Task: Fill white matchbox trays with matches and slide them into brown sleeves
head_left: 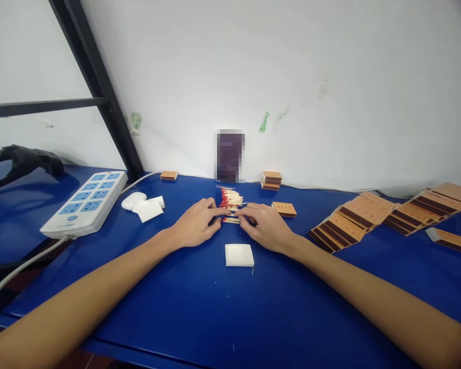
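A loose pile of red-headed matches (231, 199) lies on the blue table near the wall. A few more matches (231, 220) lie side by side just in front of it, between my hands. My left hand (195, 221) reaches in from the left, its index finger stretched to the pile's near edge and its thumb apart, close to the red heads. From the other side, my right hand (268, 225) has its index finger and thumb apart at the plain ends. Whether the fingertips press on single matches is too small to tell. A white matchbox tray (239, 255) sits nearer me.
Matchboxes (284, 209) lie beyond my right hand, with a small stack (271, 180) by the wall. Rows of overlapping matchbox sleeves (353, 218) spread right. At left are a power strip (86, 202), white paper pieces (148, 209) and a white rounded object (133, 201).
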{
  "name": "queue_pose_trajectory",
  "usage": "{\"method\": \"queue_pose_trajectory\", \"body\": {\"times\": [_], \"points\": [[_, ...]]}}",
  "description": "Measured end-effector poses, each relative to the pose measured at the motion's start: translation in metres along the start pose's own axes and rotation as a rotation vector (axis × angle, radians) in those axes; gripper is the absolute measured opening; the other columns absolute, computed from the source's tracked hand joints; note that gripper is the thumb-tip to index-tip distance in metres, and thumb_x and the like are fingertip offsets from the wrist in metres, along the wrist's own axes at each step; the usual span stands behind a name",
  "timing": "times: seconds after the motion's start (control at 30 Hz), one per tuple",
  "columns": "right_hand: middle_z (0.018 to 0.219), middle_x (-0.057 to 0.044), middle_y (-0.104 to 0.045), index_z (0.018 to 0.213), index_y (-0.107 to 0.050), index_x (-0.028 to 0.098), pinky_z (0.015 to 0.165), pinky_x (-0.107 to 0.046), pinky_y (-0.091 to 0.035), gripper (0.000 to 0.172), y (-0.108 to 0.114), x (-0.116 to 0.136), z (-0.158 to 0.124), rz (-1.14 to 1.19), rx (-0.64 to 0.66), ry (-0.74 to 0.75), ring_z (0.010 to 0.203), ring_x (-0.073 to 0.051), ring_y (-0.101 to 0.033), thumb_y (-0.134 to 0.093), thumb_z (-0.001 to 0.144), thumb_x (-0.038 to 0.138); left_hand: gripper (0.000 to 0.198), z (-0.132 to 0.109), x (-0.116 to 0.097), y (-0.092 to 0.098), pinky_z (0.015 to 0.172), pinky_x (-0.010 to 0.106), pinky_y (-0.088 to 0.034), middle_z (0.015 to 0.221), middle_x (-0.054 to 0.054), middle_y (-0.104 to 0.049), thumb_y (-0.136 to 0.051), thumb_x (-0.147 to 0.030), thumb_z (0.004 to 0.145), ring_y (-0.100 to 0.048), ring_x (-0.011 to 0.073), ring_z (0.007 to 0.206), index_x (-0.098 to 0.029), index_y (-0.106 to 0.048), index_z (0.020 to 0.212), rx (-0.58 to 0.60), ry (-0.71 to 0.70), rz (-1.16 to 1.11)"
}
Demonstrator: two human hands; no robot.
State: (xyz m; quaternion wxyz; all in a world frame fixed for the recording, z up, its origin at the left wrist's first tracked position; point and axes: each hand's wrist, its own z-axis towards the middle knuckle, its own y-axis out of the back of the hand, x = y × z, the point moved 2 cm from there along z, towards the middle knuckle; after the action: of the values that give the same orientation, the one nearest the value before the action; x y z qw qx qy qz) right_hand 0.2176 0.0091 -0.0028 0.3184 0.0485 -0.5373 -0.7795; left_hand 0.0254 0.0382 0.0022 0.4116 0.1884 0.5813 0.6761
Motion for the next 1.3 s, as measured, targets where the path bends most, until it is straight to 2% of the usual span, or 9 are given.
{"method": "queue_pose_trajectory", "body": {"times": [0.43,0.57,0.7,0.83,1.3], "points": [[0.074,-0.002,-0.063,0.086,-0.07,0.018,0.064,-0.027,-0.035,0.022,0.0,0.0009,0.0001,-0.013,0.003,-0.01,0.066,-0.014,-0.053,-0.048,0.087,0.019,0.033,0.0002,0.0001,0.0007,0.081,0.034,-0.042,0.09,0.004,-0.05,-0.041,-0.023,0.092,-0.049,0.0184,0.086,-0.022,-0.06,0.118,-0.024,0.008,-0.036],[0.078,-0.003,-0.063,0.098,-0.069,0.018,0.064,-0.028,-0.036,0.024,0.0001,-0.0002,-0.0003,-0.023,-0.033,-0.041,0.067,-0.014,-0.053,-0.048,0.088,0.021,0.029,0.0005,-0.0008,0.0019,0.079,0.033,-0.042,0.088,0.004,-0.051,-0.041,-0.025,0.092,-0.049,0.0181,0.085,-0.022,-0.062,0.111,-0.03,0.004,-0.037],[0.084,-0.005,-0.063,0.108,-0.067,0.019,0.066,-0.029,-0.037,0.029,0.0003,0.0001,0.0003,-0.058,-0.002,-0.068,0.072,-0.016,-0.056,-0.046,0.089,0.022,0.031,0.001,-0.0004,0.0028,0.078,0.033,-0.042,0.087,0.003,-0.053,-0.042,-0.025,0.091,-0.049,0.0182,0.083,-0.023,-0.059,0.117,-0.067,0.05,-0.03],[0.087,-0.005,-0.064,0.109,-0.068,0.02,0.069,-0.029,-0.039,0.029,0.0002,0.0001,0.0006,-0.076,0.024,-0.085,0.076,-0.016,-0.057,-0.046,0.09,0.022,0.033,0.001,0.0005,0.002,0.08,0.036,-0.042,0.088,0.004,-0.054,-0.043,-0.026,0.091,-0.05,0.0194,0.084,-0.021,-0.058,0.119,-0.078,0.093,0.018],[0.084,-0.005,-0.062,0.108,-0.069,0.018,0.068,-0.029,-0.038,0.031,-0.0005,-0.0003,0.0008,-0.055,0.034,-0.089,0.073,-0.016,-0.055,-0.044,0.09,0.022,0.033,0.0012,0.0003,0.0007,0.081,0.035,-0.042,0.094,0.006,-0.054,-0.042,-0.027,0.092,-0.051,0.0202,0.088,-0.02,-0.058,0.12,-0.033,0.1,0.036]]}}
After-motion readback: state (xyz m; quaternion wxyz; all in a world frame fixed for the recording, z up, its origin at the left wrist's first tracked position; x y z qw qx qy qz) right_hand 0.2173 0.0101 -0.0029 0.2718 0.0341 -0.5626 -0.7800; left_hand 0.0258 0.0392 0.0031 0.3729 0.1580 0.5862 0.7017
